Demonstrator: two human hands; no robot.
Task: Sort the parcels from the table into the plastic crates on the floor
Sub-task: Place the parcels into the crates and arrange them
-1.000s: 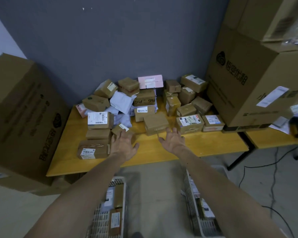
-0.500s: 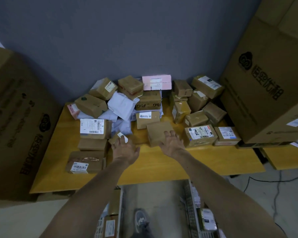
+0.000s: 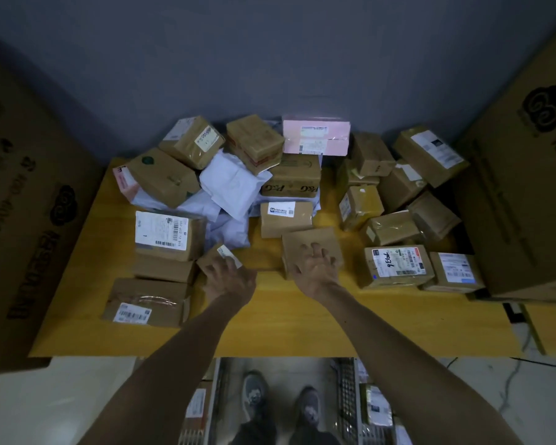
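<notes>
Several brown cardboard parcels, white mail bags (image 3: pixel 233 187) and a pink box (image 3: pixel 316 139) are piled on the yellow table (image 3: pixel 270 326). My left hand (image 3: pixel 230 277) grips a small brown parcel (image 3: pixel 212 258) with a white label near the table's middle. My right hand (image 3: pixel 316 268) lies on a plain brown box (image 3: pixel 308 244), fingers curled over its top and front edge. Two plastic crates show on the floor under the table's front edge: the left crate (image 3: pixel 214 399) and the right crate (image 3: pixel 347 399), each holding parcels.
Big cardboard cartons stand at the left (image 3: pixel 29 220) and the right (image 3: pixel 527 203) of the table. A grey wall (image 3: pixel 270 59) backs it. My shoes (image 3: pixel 280 399) stand between the crates. A second yellow table edge (image 3: pixel 546 329) and cables lie at the right.
Both hands moved forward onto the parcels: the left closed round the small labelled parcel, the right settled on the plain brown box. The view tilted down and closer to the table.
</notes>
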